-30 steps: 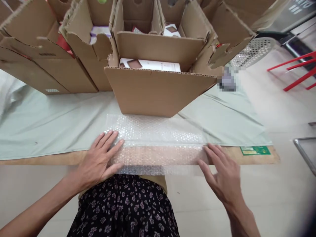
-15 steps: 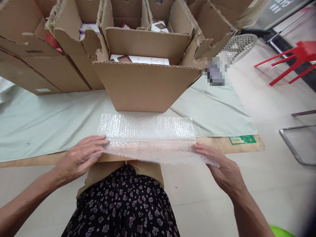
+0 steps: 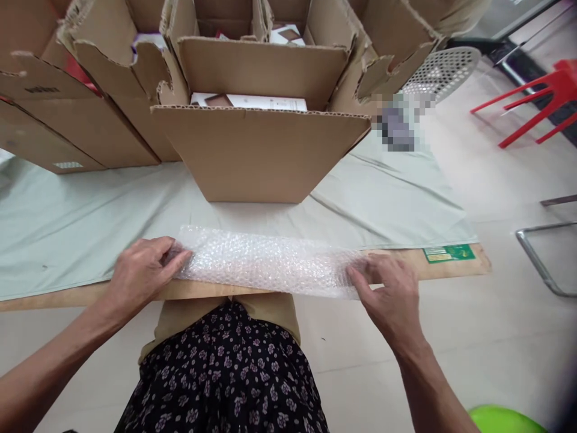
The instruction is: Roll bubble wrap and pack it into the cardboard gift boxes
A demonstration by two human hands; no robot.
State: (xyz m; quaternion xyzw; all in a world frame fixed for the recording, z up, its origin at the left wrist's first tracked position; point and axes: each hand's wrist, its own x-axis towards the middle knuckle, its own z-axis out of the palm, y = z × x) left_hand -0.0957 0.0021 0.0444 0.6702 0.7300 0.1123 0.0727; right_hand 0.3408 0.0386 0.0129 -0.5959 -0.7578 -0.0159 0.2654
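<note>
A strip of clear bubble wrap [image 3: 265,258] stretches between my hands along the near edge of the table, its lower side hanging slightly past the wood. My left hand [image 3: 146,267] pinches the strip's left end between thumb and fingers. At the other end, my right hand [image 3: 390,288] grips the wrap, thumb on top and the fingers curled partly out of sight behind it. Just beyond the wrap stands an open cardboard box [image 3: 261,156] with a white carton [image 3: 270,103] inside.
More open cardboard boxes [image 3: 85,132] line the back and left of the table. A pale green cloth [image 3: 112,204] covers most of the tabletop, leaving a wooden edge [image 3: 451,267] bare. To the right are a red stool [image 3: 559,90], a metal frame [image 3: 536,264] and a green round object [image 3: 505,418].
The bubble wrap has gone from two layers lying apart to one narrower folded strip. Both hands have shifted, the right one inward, and now pinch its ends.
</note>
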